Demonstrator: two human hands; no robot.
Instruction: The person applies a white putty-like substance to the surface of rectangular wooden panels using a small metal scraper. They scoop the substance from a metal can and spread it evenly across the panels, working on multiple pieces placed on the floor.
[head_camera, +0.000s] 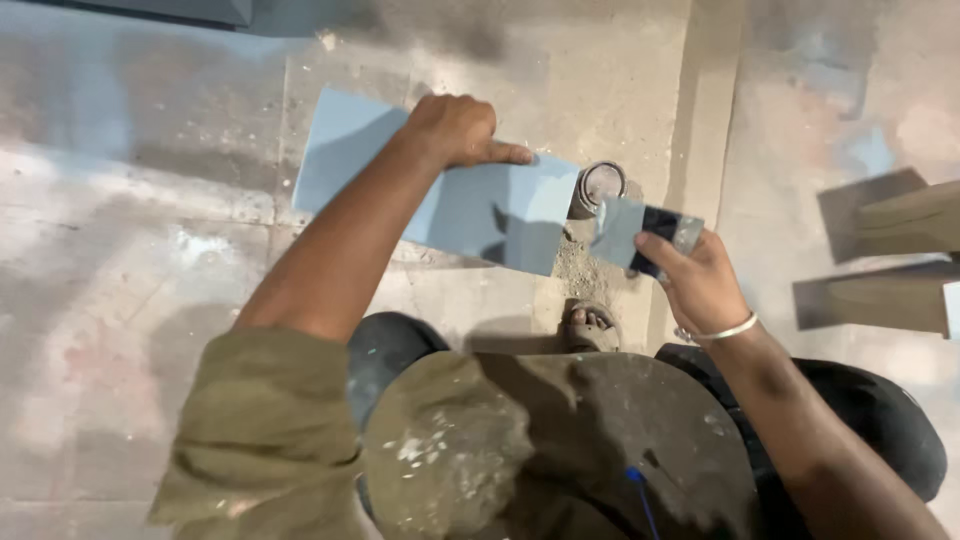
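Left hand (455, 130) is curled, fingers pressed down on top of a pale blue board (440, 195) that lies flat on the floor. Right hand (700, 280), with a bangle (722, 331) on the wrist, is clamped around a wide putty scraper (640, 232) smeared with the same blue. Just beside the board's end sits a small round tin (600, 185). Underneath is rough, stained concrete floor (140, 250), with wooden pieces (890, 255) off to the right. A sandalled foot (592, 325) pokes out below the tin.
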